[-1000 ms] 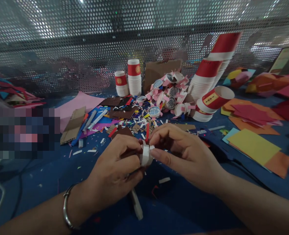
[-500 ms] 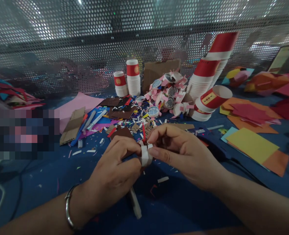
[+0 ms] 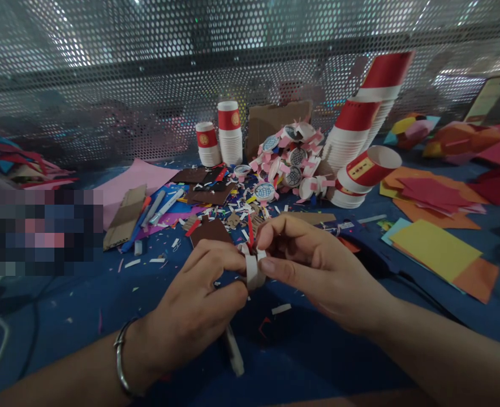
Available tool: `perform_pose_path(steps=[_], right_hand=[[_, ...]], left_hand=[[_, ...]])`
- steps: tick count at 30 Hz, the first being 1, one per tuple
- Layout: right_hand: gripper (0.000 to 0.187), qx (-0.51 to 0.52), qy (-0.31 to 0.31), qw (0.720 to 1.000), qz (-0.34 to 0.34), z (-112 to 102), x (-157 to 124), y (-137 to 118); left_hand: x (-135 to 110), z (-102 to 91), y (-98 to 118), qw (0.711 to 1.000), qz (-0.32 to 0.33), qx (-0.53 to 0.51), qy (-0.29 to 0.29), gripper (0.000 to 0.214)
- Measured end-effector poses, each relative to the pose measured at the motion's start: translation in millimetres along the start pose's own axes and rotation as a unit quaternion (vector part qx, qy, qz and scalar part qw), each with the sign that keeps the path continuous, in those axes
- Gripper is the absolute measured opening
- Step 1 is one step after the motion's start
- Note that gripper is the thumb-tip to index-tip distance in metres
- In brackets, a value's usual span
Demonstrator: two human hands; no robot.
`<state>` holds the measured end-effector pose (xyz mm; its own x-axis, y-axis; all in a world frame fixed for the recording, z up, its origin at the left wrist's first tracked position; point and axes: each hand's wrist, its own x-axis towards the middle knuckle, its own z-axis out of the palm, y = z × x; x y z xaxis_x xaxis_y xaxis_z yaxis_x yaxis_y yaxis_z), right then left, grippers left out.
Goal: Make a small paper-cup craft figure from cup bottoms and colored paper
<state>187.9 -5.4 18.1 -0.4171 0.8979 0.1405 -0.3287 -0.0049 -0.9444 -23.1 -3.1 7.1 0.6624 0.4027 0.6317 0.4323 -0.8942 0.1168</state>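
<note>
Between my two hands is a small white paper ring [image 3: 254, 273], curved like a cut cup section, with a bit of pink at its upper left. My left hand [image 3: 210, 291] grips its left side between thumb and bent fingers. From the right, my right hand [image 3: 313, 265] pinches the ring's edge with thumb and index finger. Behind the ring a thin red strip [image 3: 250, 227] stands up; whether it touches the ring I cannot tell. A pale pen-like stick [image 3: 233, 350] lies on the blue table below my left hand.
Paper cup stacks [image 3: 352, 133] lean at the right back, beside a heap of pink-and-white paper turtles [image 3: 292, 161]. Pens [image 3: 167, 206] and cardboard [image 3: 125, 220] lie left. Coloured paper sheets [image 3: 439, 249] lie right. A dark cable [image 3: 428, 297] runs near my right forearm. Paper scraps are scattered about.
My left fingers have shifted slightly down and left on the white ring, showing more of its side. My right hand keeps its pinch almost unchanged.
</note>
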Motion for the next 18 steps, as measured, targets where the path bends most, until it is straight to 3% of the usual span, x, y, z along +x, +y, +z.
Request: perform_pose_path(steps=[18], right_hand=[[0.016, -0.02, 0.013, 1.0, -0.001, 1.9, -1.6, 3.0]], left_hand=[[-1.4, -0.4, 5.0, 1.0, 0.011, 0.007, -0.002, 0.027]])
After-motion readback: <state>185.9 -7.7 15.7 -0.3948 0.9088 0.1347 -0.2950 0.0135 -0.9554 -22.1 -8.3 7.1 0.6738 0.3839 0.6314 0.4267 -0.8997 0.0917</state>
